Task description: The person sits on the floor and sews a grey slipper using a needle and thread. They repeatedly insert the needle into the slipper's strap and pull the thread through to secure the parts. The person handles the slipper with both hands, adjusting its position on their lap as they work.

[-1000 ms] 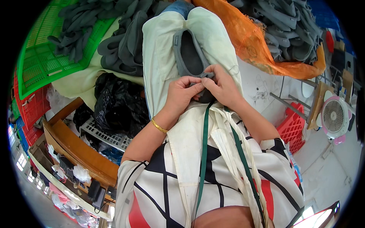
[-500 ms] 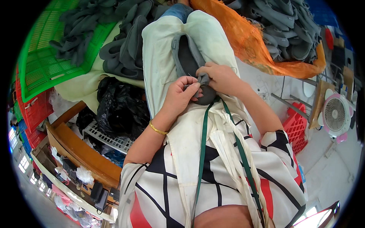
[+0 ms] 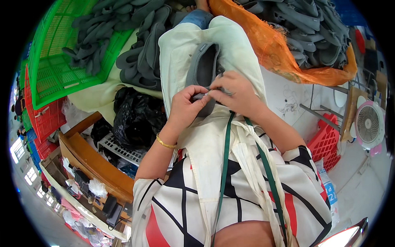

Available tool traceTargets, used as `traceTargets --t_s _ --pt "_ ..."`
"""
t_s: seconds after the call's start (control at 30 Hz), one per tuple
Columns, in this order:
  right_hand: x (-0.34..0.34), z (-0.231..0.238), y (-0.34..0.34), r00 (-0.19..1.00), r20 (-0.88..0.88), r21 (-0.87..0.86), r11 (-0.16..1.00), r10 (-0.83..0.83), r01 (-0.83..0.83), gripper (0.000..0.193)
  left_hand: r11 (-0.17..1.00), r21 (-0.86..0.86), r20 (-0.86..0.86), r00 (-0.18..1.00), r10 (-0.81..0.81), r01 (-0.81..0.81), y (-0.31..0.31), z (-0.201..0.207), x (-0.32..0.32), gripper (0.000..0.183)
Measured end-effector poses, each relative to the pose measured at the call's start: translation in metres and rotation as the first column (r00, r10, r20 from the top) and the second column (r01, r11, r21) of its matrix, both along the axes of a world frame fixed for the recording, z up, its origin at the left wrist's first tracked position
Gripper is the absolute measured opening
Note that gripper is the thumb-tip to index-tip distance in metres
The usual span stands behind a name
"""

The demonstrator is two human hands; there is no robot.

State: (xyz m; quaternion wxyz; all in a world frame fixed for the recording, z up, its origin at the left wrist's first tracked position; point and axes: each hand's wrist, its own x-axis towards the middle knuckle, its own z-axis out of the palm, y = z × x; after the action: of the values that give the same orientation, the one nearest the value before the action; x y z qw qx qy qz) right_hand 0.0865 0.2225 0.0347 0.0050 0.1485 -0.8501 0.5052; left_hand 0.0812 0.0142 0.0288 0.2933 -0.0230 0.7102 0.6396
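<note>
A grey slip-on shoe (image 3: 191, 74) lies across my lap on the pale apron, its opening facing up and its near end partly covered by my hands. My left hand (image 3: 184, 108) pinches grey material at that near end between thumb and fingers. From the right, my right hand (image 3: 235, 92) comes over the shoe, its thumb and forefinger pressed together against the left fingertips. Something small and pale shows where the fingertips meet, too small to name. Bits of grey material stick out beside the right fingers.
Many grey shoes lie in a green basket (image 3: 49, 78), in a heap (image 3: 144, 53) beside my left leg, and in an orange sack (image 3: 267, 49) at the far right. A black plastic bag (image 3: 138, 119) and a wooden drawer (image 3: 88, 160) are at left, a fan (image 3: 369, 124) at right.
My right hand has shifted from gripping a grey fold of the shoe to pinching beside my left fingertips. The shoe has turned slightly, and the whole view has shifted a little.
</note>
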Motion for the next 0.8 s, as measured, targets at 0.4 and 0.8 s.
traceTargets --t_s 0.4,0.8 --pt "0.015 0.033 -0.007 0.999 0.046 -0.395 0.918 0.012 0.007 0.014 0.971 -0.180 -0.275 0.940 -0.203 0.157 -0.004 0.007 0.005 0.015" --pt "0.052 0.017 0.176 0.773 0.598 -0.801 -0.152 -0.210 0.579 0.019 0.886 -0.433 -0.593 0.688 -0.419 0.166 -0.014 0.007 0.008 0.017"
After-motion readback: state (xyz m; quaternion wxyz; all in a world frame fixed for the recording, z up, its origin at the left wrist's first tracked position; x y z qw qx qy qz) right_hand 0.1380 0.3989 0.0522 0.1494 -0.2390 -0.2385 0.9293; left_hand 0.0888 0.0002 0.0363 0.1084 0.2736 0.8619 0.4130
